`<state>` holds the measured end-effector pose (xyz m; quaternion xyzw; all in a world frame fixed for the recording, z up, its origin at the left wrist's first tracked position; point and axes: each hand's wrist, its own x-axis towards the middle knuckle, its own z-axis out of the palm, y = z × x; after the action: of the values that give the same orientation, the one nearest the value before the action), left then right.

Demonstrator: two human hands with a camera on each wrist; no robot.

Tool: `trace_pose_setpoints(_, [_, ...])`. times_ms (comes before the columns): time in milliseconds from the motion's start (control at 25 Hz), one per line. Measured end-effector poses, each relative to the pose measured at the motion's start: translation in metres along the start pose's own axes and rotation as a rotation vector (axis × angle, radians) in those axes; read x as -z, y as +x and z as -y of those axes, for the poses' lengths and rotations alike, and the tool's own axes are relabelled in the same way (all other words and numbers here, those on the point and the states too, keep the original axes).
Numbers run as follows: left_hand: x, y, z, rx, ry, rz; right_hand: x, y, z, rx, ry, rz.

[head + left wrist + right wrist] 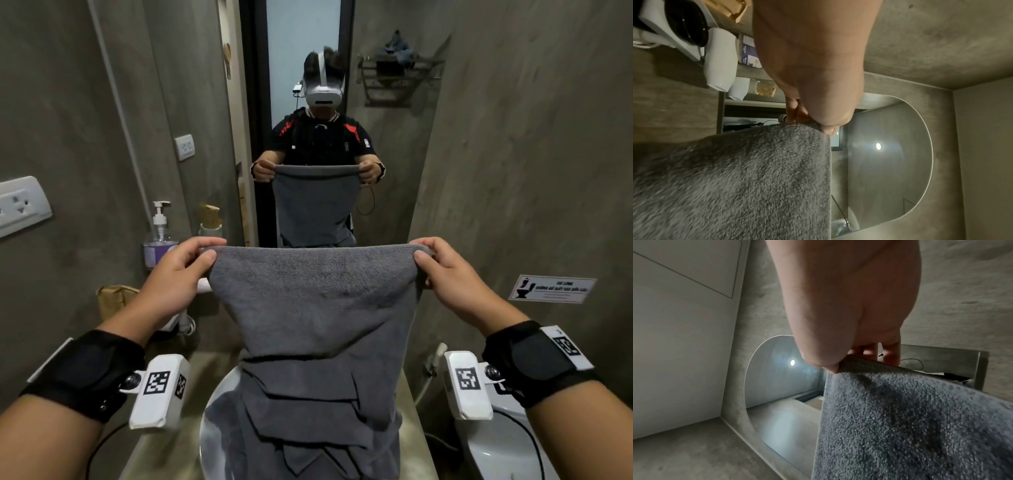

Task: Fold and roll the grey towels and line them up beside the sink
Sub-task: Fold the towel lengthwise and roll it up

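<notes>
Fingers (205,257) of both hands pinch grey towel (315,301).

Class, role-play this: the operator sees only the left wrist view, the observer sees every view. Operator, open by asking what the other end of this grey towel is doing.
Observer: The right hand pinches the towel's other top corner, level with the left hand.
Operator: Where does the towel's bottom end go?
Observer: It hangs down onto a heap of more grey towels lying in the sink.
Operator: Anything on the counter to my left?
Observer: A pump bottle stands against the wall, beyond the left hand.
</notes>
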<state>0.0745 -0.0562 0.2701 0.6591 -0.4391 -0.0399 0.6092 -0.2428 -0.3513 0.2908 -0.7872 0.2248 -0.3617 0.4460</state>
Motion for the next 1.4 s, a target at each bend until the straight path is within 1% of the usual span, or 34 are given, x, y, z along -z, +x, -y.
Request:
trace_pose_setpoints(80, [-0.003, 0.001, -0.003, 0.036, -0.203, -0.046, -0.002, 0.001, 0.007, -0.039, 0.18, -0.004])
trace_pose_setpoints(120, [-0.003, 0.002, -0.005, 0.044, -0.263, -0.05, -0.001, 0.001, 0.01, -0.034, 0.232, -0.007])
trace_pose_setpoints(200, [-0.003, 0.002, -0.009, 0.035, -0.311, -0.031, 0.0, 0.0, 0.013, 0.015, 0.265, -0.028])
trace_pose_setpoints(280, [-0.001, 0.001, -0.009, 0.019, -0.298, -0.018, -0.001, -0.002, 0.014, 0.031, 0.284, -0.04])
trace_pose_setpoints(400, [0.002, -0.003, -0.009, 0.05, -0.212, -0.044, -0.004, -0.006, 0.011, -0.014, 0.292, 0.002])
trace_pose_setpoints(440, [0.004, -0.004, -0.008, 0.066, -0.179, -0.029, -0.003, -0.008, 0.009, -0.028, 0.267, 0.023])
trace_pose_setpoints(560, [0.007, -0.012, -0.008, 0.096, -0.107, 0.111, 0.002, -0.014, 0.005, -0.033, 0.22, 0.118])
trace_pose_setpoints(640, [0.004, -0.015, -0.009, 0.057, 0.042, 0.14, -0.001, -0.015, 0.004, -0.029, 0.134, 0.092])
trace_pose_setpoints(760, [0.0, -0.014, -0.01, -0.026, 0.286, 0.078, -0.008, -0.014, 0.005, 0.013, -0.041, 0.001])
trace_pose_setpoints(800, [0.002, -0.013, -0.01, -0.04, 0.336, 0.065, -0.008, -0.014, 0.006, 0.027, -0.064, -0.012])
trace_pose_setpoints(880, [0.008, -0.011, -0.01, -0.067, 0.36, 0.061, -0.004, -0.013, 0.007, 0.059, -0.074, -0.028])
trace_pose_setpoints(960, [0.011, -0.009, -0.011, -0.107, 0.303, 0.057, 0.002, -0.01, 0.008, 0.064, -0.056, -0.032])
trace_pose_setpoints(1000, [0.01, -0.008, -0.013, -0.108, 0.222, 0.056, 0.003, -0.009, 0.009, 0.053, -0.022, -0.025])
trace_pose_setpoints(1080, [0.005, -0.005, -0.019, -0.058, -0.008, 0.032, 0.004, -0.006, 0.014, 0.046, 0.101, -0.032])
trace_pose_setpoints(1160, [0.002, 0.001, -0.03, 0.011, -0.228, -0.012, 0.005, -0.003, 0.023, 0.067, 0.252, -0.076])
trace_pose_setpoints(1200, [0.002, 0.004, -0.035, 0.02, -0.309, -0.023, 0.007, -0.001, 0.028, 0.078, 0.314, -0.084])
trace_pose_setpoints(1280, [0.003, 0.006, -0.045, -0.008, -0.38, -0.031, 0.01, -0.001, 0.033, 0.097, 0.37, -0.069])
trace_pose_setpoints(1400, [0.0, 0.002, -0.045, -0.07, -0.329, -0.069, 0.009, -0.007, 0.028, 0.164, 0.269, -0.073])
